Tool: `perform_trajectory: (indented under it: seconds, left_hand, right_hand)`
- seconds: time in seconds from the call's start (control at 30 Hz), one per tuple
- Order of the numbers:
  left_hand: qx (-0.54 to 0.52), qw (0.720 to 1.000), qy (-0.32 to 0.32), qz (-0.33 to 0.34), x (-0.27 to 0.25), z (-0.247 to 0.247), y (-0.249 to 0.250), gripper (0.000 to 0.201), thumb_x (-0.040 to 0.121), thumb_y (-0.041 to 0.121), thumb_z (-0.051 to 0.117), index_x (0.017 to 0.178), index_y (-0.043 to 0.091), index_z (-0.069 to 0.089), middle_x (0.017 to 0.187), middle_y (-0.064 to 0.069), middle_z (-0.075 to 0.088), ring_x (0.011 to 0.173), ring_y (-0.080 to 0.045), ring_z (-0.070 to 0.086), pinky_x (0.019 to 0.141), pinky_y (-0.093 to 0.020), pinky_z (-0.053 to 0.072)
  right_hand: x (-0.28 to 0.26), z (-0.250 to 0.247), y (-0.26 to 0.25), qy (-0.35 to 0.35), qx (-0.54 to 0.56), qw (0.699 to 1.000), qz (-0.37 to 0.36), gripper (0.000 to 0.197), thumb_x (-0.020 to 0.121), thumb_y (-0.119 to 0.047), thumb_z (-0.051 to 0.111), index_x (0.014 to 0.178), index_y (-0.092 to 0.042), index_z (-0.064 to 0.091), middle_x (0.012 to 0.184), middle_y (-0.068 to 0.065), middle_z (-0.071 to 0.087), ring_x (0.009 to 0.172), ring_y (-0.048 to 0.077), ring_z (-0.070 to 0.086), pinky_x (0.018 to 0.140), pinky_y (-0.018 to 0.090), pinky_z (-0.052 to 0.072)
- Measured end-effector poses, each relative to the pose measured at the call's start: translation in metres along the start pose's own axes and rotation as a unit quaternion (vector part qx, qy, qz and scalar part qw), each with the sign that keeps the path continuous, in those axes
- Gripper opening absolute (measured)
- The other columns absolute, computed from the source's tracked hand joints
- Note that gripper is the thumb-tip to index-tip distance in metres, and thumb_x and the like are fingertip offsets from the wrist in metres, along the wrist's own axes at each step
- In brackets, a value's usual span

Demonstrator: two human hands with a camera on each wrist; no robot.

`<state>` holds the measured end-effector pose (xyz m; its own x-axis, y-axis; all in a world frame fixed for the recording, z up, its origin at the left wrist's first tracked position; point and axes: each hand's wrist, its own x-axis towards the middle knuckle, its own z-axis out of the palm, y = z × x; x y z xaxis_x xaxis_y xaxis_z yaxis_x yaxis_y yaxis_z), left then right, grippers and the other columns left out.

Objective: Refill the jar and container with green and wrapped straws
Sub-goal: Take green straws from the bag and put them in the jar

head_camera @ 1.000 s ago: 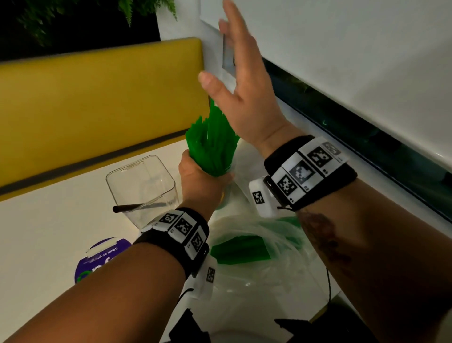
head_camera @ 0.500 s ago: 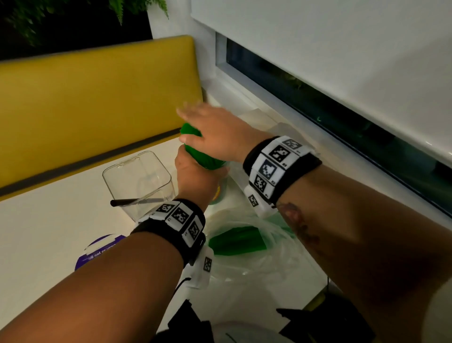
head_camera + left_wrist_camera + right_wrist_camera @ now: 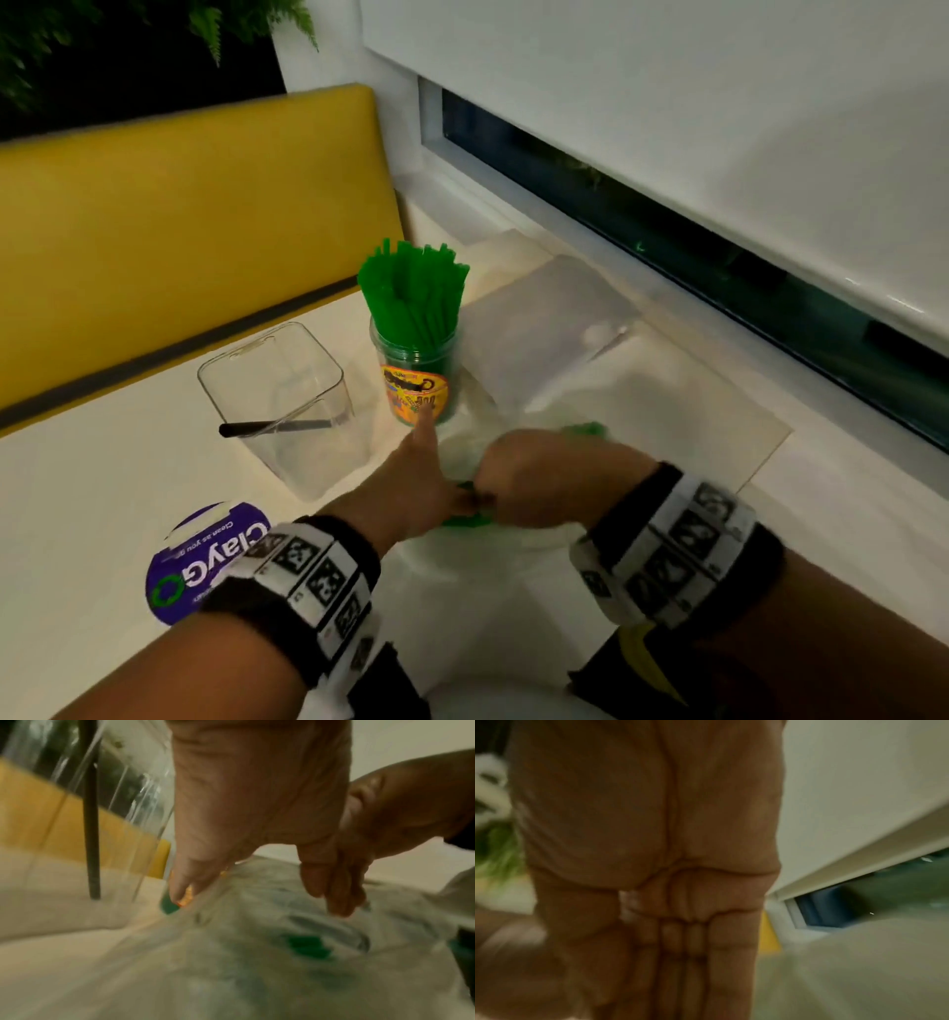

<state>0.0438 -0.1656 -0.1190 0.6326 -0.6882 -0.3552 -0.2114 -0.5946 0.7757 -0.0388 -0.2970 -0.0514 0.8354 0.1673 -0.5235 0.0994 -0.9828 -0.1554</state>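
The labelled jar (image 3: 417, 390) stands upright on the table, packed with green straws (image 3: 413, 293), and no hand touches it. Left of it is a clear square container (image 3: 277, 395) holding one black straw (image 3: 272, 426). Both hands are low over a clear plastic bag (image 3: 518, 545) with more green straws (image 3: 308, 947) inside. My left hand (image 3: 411, 488) reaches down at the bag with its fingers (image 3: 334, 898) straight and thumb spread. My right hand (image 3: 539, 478) lies beside it, fingers (image 3: 680, 963) straight and together. Neither hand plainly holds anything.
A purple round sticker (image 3: 205, 560) lies on the white table at the near left. A yellow bench back (image 3: 179, 231) runs behind the table. A flat translucent packet (image 3: 554, 318) lies right of the jar, below the window sill (image 3: 513, 205).
My left hand let go of the straw bundle in the jar. My right hand pressed down on the straw tops, then both hands dropped to the plastic bag nearer me.
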Motion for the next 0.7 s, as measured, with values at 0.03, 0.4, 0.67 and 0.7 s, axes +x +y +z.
perform_trajectory:
  seconds: [0.03,0.4,0.67,0.7]
  left_hand:
    - [0.044,0.999,-0.007,-0.003,0.003,0.003,-0.007,0.11,0.066,0.034,0.087,0.151,0.021,0.018,0.131,0.009,0.051,0.117,-0.011,0.052,0.092,-0.023,0.041]
    - [0.125,0.987,0.03,-0.095,0.027,0.011,-0.029,0.023,0.091,0.015,0.054,0.113,0.013,0.059,0.109,-0.01,0.065,0.104,-0.031,0.061,0.088,-0.034,0.049]
    - [0.036,0.989,0.041,-0.138,0.025,0.011,-0.026,0.05,0.088,0.017,0.063,0.136,0.021,0.049,0.127,-0.012,0.059,0.099,-0.023,0.058,0.07,-0.029,0.049]
    - [0.04,0.988,0.042,-0.142,0.025,0.01,-0.026,0.054,0.089,0.015,0.062,0.14,0.02,0.046,0.13,-0.013,0.056,0.099,-0.024,0.057,0.066,-0.026,0.047]
  right_hand:
    - [0.009,0.021,-0.001,0.016,-0.008,0.999,0.027,0.022,0.093,-0.01,0.05,0.102,-0.001,0.068,0.102,0.018,0.068,0.083,0.033,0.06,0.078,0.034,0.048]
    - [0.044,0.1,0.009,0.185,-0.03,0.98,0.068,0.048,0.082,-0.02,0.06,0.128,-0.011,0.051,0.127,0.006,0.057,0.117,0.03,0.055,0.103,0.047,0.041]
    - [0.03,0.086,0.015,0.19,0.009,0.982,0.022,0.024,0.098,-0.022,0.05,0.116,-0.013,0.063,0.118,0.009,0.062,0.106,0.031,0.061,0.094,0.04,0.051]
    - [0.029,0.087,0.019,0.19,0.017,0.981,0.022,0.023,0.097,-0.023,0.052,0.116,-0.015,0.062,0.117,0.007,0.061,0.106,0.031,0.061,0.093,0.041,0.052]
